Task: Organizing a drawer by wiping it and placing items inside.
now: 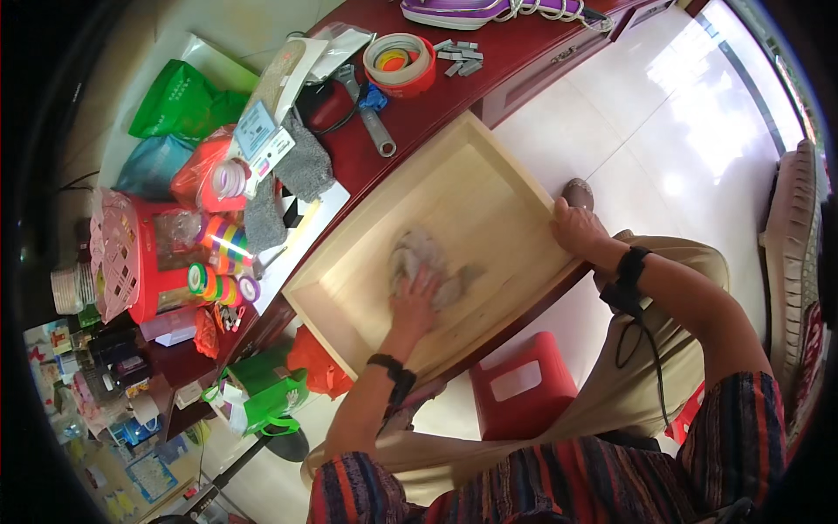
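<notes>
A pale wooden drawer (504, 196) is pulled out from a dark red desk (366, 164). My left hand (414, 304) is inside it, on a crumpled greyish cloth (419, 252) against the drawer's bottom. Motion blurs both the cloth and the fingers. Part of the cloth is hidden under the hand. My right hand (579, 229) grips the drawer's side wall near its front right corner, the thumb over the rim.
On the desktop lie an adjustable wrench (376, 128), tape rolls (399, 62), grey metal pieces (461, 57), grey fabric (304, 160) and a purple clothes iron (452, 13). Colored tapes (222, 285) stand beside a red basket (147, 262). Below the drawer is a red plastic stool (524, 406).
</notes>
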A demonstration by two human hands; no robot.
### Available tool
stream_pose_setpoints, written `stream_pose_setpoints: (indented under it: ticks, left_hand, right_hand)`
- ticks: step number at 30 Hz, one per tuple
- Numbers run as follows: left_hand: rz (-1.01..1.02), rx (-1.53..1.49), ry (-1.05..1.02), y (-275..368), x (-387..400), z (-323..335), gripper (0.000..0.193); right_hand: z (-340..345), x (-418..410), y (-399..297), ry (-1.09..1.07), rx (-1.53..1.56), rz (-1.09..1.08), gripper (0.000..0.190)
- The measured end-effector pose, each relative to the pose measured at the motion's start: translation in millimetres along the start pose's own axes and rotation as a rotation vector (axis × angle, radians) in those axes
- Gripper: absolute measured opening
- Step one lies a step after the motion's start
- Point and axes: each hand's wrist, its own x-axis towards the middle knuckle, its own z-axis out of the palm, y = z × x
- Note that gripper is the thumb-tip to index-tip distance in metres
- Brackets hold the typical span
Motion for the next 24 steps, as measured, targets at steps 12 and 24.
stream_pose_setpoints:
  ticks: [12, 24]
  left_hand:
    - [-0.042, 0.307, 0.216, -68, -9, -74, 0.038]
    - [-0.303, 0.140, -0.294, -117, -20, -42, 0.056]
  right_hand:
    - [-3, 2, -5, 0.008, 0.023, 0.018, 0.025]
    - [7, 5, 9, 0.071, -0.010, -0.099, 0.023]
